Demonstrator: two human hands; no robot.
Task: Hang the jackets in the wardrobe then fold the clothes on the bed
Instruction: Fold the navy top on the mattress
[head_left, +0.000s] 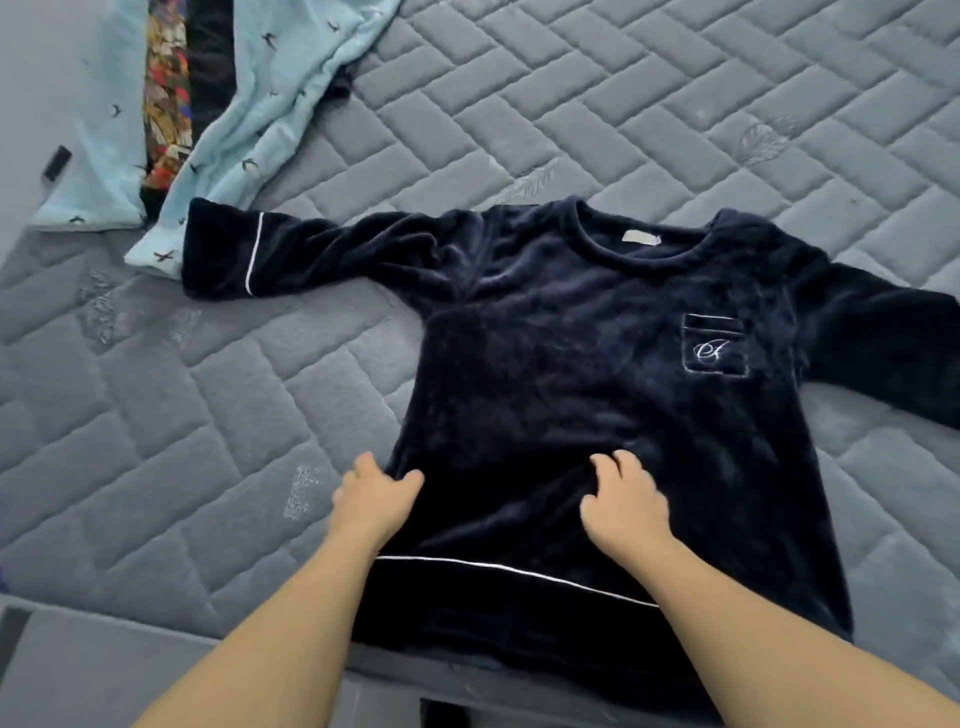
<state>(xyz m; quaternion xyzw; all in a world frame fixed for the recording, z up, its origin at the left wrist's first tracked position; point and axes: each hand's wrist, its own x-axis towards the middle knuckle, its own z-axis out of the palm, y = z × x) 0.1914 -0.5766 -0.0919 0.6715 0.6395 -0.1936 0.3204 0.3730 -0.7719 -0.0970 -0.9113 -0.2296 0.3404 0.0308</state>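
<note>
plush navy top (571, 338) flat on quilted grey mattress (675, 104) — left hand (374, 499) and right hand (623, 499) bunch its velvety lower body.

Light: even, soft, moderately bright | Shadows: faint, under the arms | Glare: none; slight sheen on dark top (571, 364) | Focus: soft overall, fine texture smeared | Distortion: wide-angle bending at the edges

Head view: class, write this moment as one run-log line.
stage: folding | item: navy top flat on bed | left hand: grips lower body fabric | right hand: grips lower body fabric | nearby: light blue garment
</note>
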